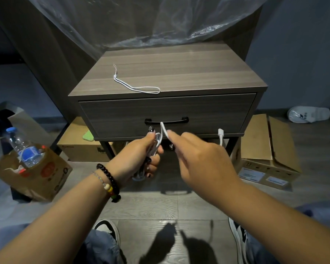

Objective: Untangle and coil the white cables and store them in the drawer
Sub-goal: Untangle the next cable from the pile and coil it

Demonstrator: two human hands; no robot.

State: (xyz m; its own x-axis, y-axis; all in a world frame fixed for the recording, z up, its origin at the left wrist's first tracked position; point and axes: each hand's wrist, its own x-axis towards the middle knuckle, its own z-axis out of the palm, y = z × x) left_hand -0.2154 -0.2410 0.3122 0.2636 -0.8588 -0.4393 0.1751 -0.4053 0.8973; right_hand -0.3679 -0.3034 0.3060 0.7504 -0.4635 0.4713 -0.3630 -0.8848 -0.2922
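Between the 2 hands, just in front of the closed drawer (166, 113), a white cable (163, 130) arcs up in a short loop. Left hand (141, 157): fingers curled round a bundle of coils already gathered, thumb pressing them against the palm; some loops hang out below the fist. Likely held this way so the finished turns stay put while more is fed in. Right hand (200, 159): seen from the back, forefinger extended with the cable running from its tip toward the left; it appears to pinch or guide the strand, though the thumb is hidden, so the exact grip cannot be told. Beyond the right hand and to its right, the free plug end (220, 132) sticks up, suggesting a short length of slack is left to wind. Judgement: coiling of this cable is well along, storing not yet begun, since the drawer is shut and its black handle (166, 121) sits just past the fingertips of both hands. Farther off, above both hands on the nightstand top (198, 73), a thin white cord (133, 86) with a knot lies loose in 1 long loop, untouched. Far left of the left hand, a paper bag (46, 172) holds a water bottle (24, 147); cardboard boxes (265, 149) sit beyond the right hand on the floor.
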